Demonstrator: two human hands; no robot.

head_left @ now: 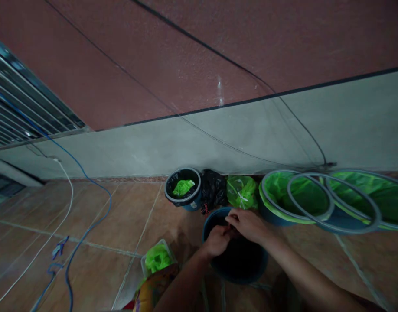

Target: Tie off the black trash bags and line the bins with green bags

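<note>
My left hand [217, 239] and my right hand [247, 222] meet above a blue bucket [215, 215] whose inside is very dark. The fingers of both hands are pinched together close to each other. What lies between the fingertips is too dark and small to make out; whether it joins the dark contents cannot be told. Just behind the bucket, a tied black plastic bag [213, 188] with a red tie rests against the wall. Beside it sits a tied bright green plastic bag [242, 190].
A small bin [193, 203] with a black liner holds green plastic. At right stand large bins with green liners [283, 190], a loose grey ring [374, 212] over them. A clear container [143, 264] of green plastic is at lower left. A blue hose [109, 199] crosses the tiles.
</note>
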